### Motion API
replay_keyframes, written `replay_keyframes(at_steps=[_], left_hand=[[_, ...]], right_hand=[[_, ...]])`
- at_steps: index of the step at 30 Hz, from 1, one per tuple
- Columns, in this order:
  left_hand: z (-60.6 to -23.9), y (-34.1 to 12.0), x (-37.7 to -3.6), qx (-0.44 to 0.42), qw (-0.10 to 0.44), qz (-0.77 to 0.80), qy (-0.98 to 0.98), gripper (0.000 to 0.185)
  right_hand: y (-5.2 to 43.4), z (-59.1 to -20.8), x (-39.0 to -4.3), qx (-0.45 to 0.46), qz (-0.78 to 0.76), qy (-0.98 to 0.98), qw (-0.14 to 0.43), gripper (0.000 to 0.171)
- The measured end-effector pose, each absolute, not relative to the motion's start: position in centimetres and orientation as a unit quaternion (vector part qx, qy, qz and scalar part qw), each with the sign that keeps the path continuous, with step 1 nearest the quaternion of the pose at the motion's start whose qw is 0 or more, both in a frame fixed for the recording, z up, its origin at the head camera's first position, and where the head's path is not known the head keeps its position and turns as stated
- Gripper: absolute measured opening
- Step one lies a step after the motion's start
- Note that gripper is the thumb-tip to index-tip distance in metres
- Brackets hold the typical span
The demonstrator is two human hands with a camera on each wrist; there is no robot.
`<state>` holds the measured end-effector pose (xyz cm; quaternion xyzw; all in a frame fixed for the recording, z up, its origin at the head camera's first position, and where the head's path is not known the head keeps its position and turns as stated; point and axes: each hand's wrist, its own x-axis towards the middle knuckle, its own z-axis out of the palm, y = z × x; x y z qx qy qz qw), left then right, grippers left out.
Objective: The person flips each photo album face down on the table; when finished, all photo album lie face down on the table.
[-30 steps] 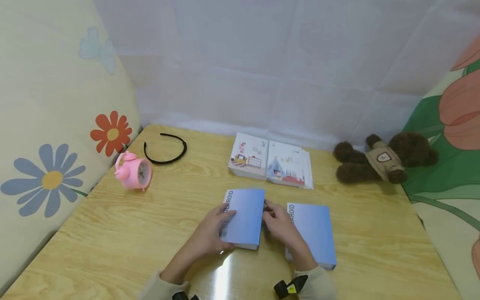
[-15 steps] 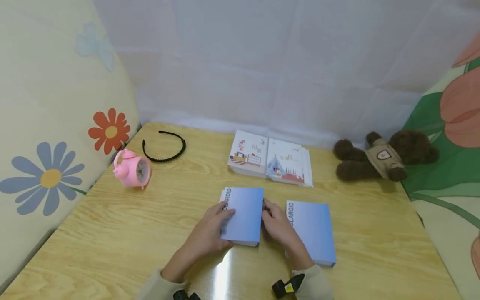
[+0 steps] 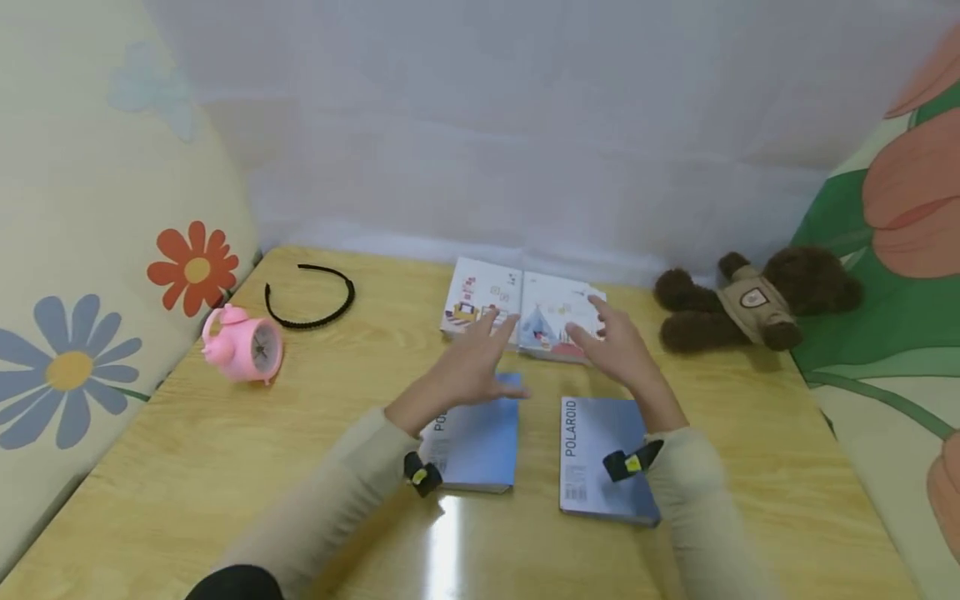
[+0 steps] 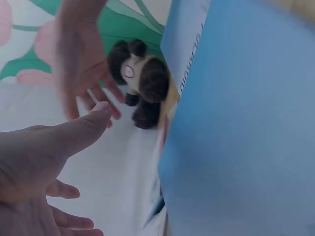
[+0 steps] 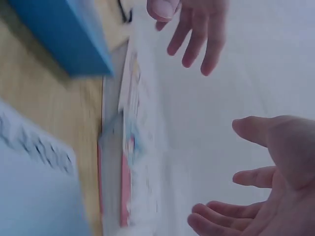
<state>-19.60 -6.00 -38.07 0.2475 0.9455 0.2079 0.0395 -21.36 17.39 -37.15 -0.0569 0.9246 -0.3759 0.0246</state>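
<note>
Two blue books marked POLAROID lie flat side by side on the wooden table, the left book and the right book. Both hands hover open past them, over the near edge of the white illustrated books. My left hand has its fingers spread and holds nothing. My right hand is likewise empty, palm turned inward. In the left wrist view the left thumb and the blue book fill the frame. The right wrist view shows the right hand with fingers relaxed.
A brown teddy bear lies at the back right. A pink alarm clock and a black headband sit at the back left. Flowered cushions flank both sides, and a white curtain hangs behind.
Both hands have let go of the left blue book and moved forward and up, towards the white illustrated books. The left blue book now lies flat on the table.
</note>
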Motion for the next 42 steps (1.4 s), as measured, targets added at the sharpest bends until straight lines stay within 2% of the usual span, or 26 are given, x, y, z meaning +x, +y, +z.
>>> replay_keyframes(at_steps=[6,12,16,24,30,37,42], left_hand=[[-39.8,-2.9,-25.1,0.226,0.079,0.156,0.958,0.111],[-42.3,-1.4,-27.7,0.177,0.096,0.158,0.967,0.121],[-43.4,-1.2,-27.9,0.165,0.104,0.15,0.969,0.119],[-43.4,-0.4,-27.7,0.152,0.081,0.147,0.974,0.099],[-43.3,-0.1,-27.2,0.17,0.069,0.198,0.963,0.086],[-43.4,0.5,-26.2,0.166,0.064,0.256,0.95,0.089],[-43.5,-0.1,-25.1,0.172,0.056,0.333,0.925,0.082]], right_hand=[[18.9,-38.3,-27.9,-0.062,-0.307,0.948,0.056,0.078],[20.2,-40.5,-31.1,-0.032,-0.338,0.933,0.12,0.079],[20.7,-41.7,-31.3,-0.004,-0.361,0.919,0.159,0.082],[20.7,-43.2,-31.4,-0.039,-0.295,0.944,0.146,0.075],[20.9,-42.8,-30.5,-0.022,-0.338,0.928,0.157,0.074],[21.0,-42.6,-29.0,-0.011,-0.354,0.923,0.152,0.072],[20.7,-42.5,-27.7,-0.009,-0.384,0.911,0.153,0.075]])
